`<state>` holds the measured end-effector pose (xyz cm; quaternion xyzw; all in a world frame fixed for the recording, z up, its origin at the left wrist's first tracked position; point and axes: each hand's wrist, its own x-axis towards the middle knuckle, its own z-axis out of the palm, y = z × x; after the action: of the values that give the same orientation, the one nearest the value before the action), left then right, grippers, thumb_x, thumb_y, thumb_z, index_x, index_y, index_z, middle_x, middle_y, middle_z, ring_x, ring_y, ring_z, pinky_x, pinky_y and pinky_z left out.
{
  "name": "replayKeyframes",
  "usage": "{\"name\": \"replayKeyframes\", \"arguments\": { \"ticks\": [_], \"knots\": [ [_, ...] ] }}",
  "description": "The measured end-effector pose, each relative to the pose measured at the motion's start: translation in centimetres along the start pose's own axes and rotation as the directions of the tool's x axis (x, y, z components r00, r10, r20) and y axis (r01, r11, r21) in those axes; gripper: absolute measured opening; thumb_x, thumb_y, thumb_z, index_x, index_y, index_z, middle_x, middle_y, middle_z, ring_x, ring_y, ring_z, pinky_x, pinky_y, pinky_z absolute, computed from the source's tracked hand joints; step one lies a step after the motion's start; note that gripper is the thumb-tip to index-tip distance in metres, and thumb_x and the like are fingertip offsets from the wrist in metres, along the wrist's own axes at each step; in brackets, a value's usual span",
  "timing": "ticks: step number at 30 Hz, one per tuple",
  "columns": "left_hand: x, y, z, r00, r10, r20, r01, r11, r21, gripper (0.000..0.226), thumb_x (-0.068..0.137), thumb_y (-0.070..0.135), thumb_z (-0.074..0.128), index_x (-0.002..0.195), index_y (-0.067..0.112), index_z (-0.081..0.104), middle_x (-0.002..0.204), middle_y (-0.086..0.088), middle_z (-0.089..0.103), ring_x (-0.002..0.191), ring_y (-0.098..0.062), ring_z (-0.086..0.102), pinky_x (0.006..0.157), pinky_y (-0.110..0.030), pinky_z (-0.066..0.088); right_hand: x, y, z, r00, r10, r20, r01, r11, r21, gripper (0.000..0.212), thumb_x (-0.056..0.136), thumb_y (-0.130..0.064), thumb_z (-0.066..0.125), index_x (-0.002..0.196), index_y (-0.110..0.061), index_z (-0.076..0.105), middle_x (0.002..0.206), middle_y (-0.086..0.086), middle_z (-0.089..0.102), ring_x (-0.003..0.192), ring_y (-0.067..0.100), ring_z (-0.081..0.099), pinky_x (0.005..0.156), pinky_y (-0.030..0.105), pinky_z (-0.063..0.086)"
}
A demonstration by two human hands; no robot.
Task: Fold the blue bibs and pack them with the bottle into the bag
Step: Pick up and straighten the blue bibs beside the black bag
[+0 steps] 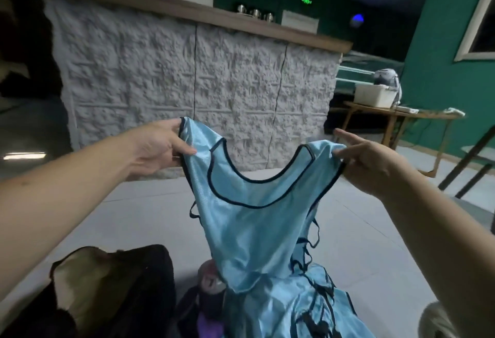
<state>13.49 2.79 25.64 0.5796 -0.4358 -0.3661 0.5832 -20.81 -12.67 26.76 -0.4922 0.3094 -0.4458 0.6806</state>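
A light blue bib point(251, 228) with dark trim hangs in the air in front of me, its neckline facing me. My left hand point(158, 147) pinches its left shoulder strap. My right hand point(372, 163) pinches the right strap, index finger sticking out. More blue bibs point(294, 308) lie heaped on the floor below. A black bag point(112, 289) with a pale lining stands open at the lower left. Between the bag and the heap a dark, purplish object point(211, 281), perhaps the bottle, is partly hidden by the cloth.
A counter with a rough white stone front point(192, 88) stands ahead across the pale floor. To the right is a wooden table point(401, 115) with a white bin on it, and dark chair legs point(466, 161) near a green wall.
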Motion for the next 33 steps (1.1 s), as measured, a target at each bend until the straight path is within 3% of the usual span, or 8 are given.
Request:
{"name": "replayKeyframes", "arguments": {
  "ticks": [3,9,16,20,24,27,30,33],
  "knots": [
    [0.6,1.2,-0.3,0.997,0.054,-0.062,-0.053,0.999,0.011,0.045,0.085,-0.025,0.057,0.123,-0.001,0.063,0.119,-0.023,0.071,0.101,-0.032,0.074,0.066,-0.032,0.063,0.7,-1.9,1.1,0.995,-0.101,-0.026,0.100,0.995,-0.020,0.055,0.089,0.022,0.040,0.119,-0.013,0.069,0.137,0.026,0.060,0.092,0.029,0.076,0.085,0.032,0.062],
    [1.5,6.7,-1.0,0.930,0.291,-0.225,-0.295,0.955,0.017,0.032,0.082,-0.015,0.071,0.101,0.010,0.072,0.106,-0.012,0.077,0.093,-0.022,0.075,0.073,-0.026,0.062,0.6,-7.0,3.7,0.947,-0.308,0.090,0.296,0.946,0.129,0.086,0.063,0.019,0.056,0.142,-0.017,0.060,0.133,0.013,0.067,0.112,0.032,0.072,0.087,0.038,0.062],
    [0.6,8.7,-3.0,0.732,0.537,-0.419,-0.449,0.843,0.297,0.018,0.079,0.012,0.087,0.093,0.017,0.079,0.090,0.001,0.079,0.083,-0.016,0.076,0.079,-0.032,0.061,0.5,-8.5,5.3,0.924,-0.381,0.017,0.381,0.924,0.015,0.057,0.083,0.020,0.060,0.127,-0.014,0.071,0.126,0.019,0.069,0.096,0.028,0.073,0.075,0.031,0.062],
    [-0.3,7.1,-3.3,0.689,0.568,-0.450,-0.496,0.822,0.278,0.012,0.078,0.021,0.089,0.084,0.020,0.078,0.088,-0.004,0.079,0.077,-0.017,0.070,0.077,-0.037,0.058,-0.5,-7.7,5.6,0.920,-0.390,0.033,0.390,0.921,-0.003,0.051,0.084,0.017,0.064,0.127,-0.011,0.070,0.114,0.021,0.070,0.081,0.023,0.072,0.074,0.028,0.061],
    [-1.2,7.4,-2.3,0.696,0.550,-0.462,-0.560,0.818,0.129,0.009,0.085,0.018,0.083,0.085,0.024,0.076,0.082,0.011,0.078,0.077,-0.008,0.070,0.075,-0.026,0.056,-1.8,-7.9,6.1,0.888,-0.460,0.009,0.439,0.841,-0.316,0.042,0.082,0.004,0.077,0.118,-0.019,0.078,0.114,0.011,0.075,0.087,0.023,0.075,0.084,0.034,0.063],
    [-1.9,8.2,-2.4,0.704,0.501,-0.504,-0.601,0.798,-0.046,0.005,0.090,0.016,0.077,0.086,0.019,0.077,0.082,0.005,0.079,0.076,-0.014,0.072,0.069,-0.028,0.058,-3.4,-9.0,5.6,0.844,-0.536,-0.014,0.477,0.763,-0.436,0.035,0.084,-0.005,0.080,0.113,-0.026,0.079,0.107,0.004,0.077,0.086,0.022,0.073,0.085,0.034,0.062],
    [-2.6,9.0,-3.3,0.680,0.473,-0.560,-0.631,0.767,-0.117,0.003,0.090,0.018,0.078,0.087,0.017,0.077,0.089,0.000,0.080,0.082,-0.019,0.075,0.078,-0.035,0.061,-4.3,-10.0,4.5,0.789,-0.610,-0.073,0.519,0.726,-0.451,0.029,0.088,-0.008,0.078,0.109,-0.029,0.080,0.103,0.000,0.076,0.078,0.019,0.066,0.076,0.033,0.063],
    [-3.3,9.6,-3.6,0.666,0.469,-0.581,-0.651,0.745,-0.145,0.008,0.092,0.014,0.076,0.085,0.017,0.076,0.083,0.002,0.080,0.076,-0.015,0.075,0.071,-0.029,0.060,-4.5,-10.6,3.1,0.738,-0.669,-0.089,0.559,0.681,-0.473,0.028,0.089,-0.004,0.075,0.100,-0.029,0.081,0.100,0.006,0.072,0.081,0.021,0.059,0.078,0.035,0.051]
  ]
}}
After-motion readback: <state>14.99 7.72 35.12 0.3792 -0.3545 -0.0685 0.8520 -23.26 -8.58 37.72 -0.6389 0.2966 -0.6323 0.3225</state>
